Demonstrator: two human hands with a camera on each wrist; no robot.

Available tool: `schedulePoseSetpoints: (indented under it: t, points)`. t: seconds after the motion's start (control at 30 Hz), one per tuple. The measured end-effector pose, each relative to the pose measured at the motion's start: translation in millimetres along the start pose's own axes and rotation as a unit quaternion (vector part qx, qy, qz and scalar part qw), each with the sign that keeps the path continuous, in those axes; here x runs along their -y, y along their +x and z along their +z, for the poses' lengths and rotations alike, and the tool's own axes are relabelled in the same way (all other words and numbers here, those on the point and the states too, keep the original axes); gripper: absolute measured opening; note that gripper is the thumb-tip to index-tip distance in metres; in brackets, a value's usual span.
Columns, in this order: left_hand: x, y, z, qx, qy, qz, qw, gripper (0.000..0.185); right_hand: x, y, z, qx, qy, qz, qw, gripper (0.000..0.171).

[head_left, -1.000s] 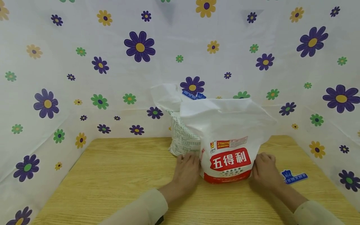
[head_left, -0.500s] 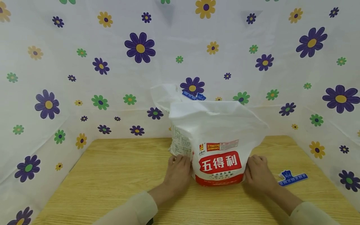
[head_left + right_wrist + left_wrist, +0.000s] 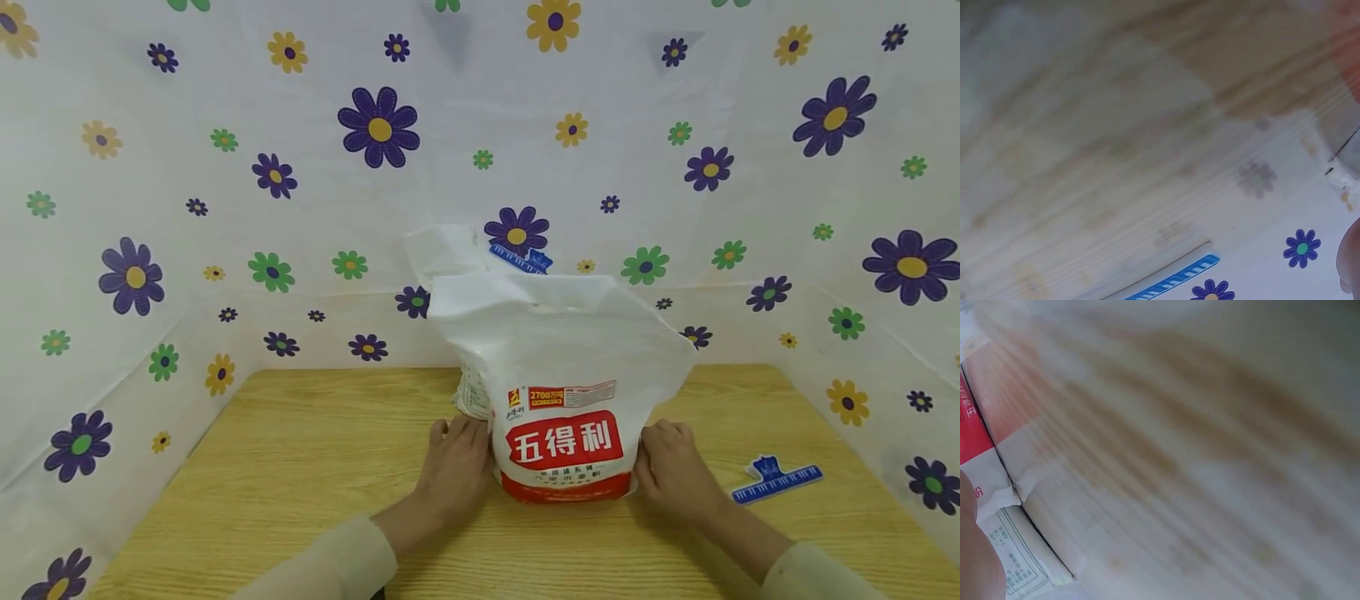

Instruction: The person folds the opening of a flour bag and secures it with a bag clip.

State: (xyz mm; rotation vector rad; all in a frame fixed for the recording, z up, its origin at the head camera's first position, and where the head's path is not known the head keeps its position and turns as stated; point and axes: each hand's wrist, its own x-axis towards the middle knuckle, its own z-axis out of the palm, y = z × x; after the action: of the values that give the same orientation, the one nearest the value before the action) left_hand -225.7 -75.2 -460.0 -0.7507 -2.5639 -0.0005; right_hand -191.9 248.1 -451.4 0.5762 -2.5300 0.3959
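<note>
The front bag point(image 3: 562, 392), white with a red label, stands upright near the middle of the wooden table point(image 3: 300, 467), a little toward the far edge. In the head view the left hand point(image 3: 453, 471) presses on its left side and the right hand point(image 3: 671, 475) on its right side, fingers bent around the lower corners, so both hands hold it between them. Compared with one second ago, the bag and both hands have moved to the left and slightly toward the near edge; I judge the person is sliding it. It now covers more of the second bag point(image 3: 468, 333) behind it, which carries a blue clip point(image 3: 521, 258) on top. Another blue clip point(image 3: 776, 482) lies near the right edge, apart from the right hand.

The left wrist view is blurred; it shows the bag's red corner point(image 3: 975, 434) touching the table, and the printed side of the other bag below.

The right wrist view, also blurred, shows mainly table grain and the flowered cloth point(image 3: 1300, 247).
</note>
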Motion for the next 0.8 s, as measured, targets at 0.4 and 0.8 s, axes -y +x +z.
schedulePoseSetpoints:
  t: [0.4,0.8]
  points:
    - [24.5,-16.7,-7.3,-0.004,-0.005,-0.003,1.0,0.017,22,10,12,-0.012,0.011,-0.026,1.0,0.005]
    - [49.3,-18.7,-20.1,-0.025,-0.083,-0.012,0.9961,0.014,18,20,-9,0.053,0.05,-0.061,0.996,0.013]
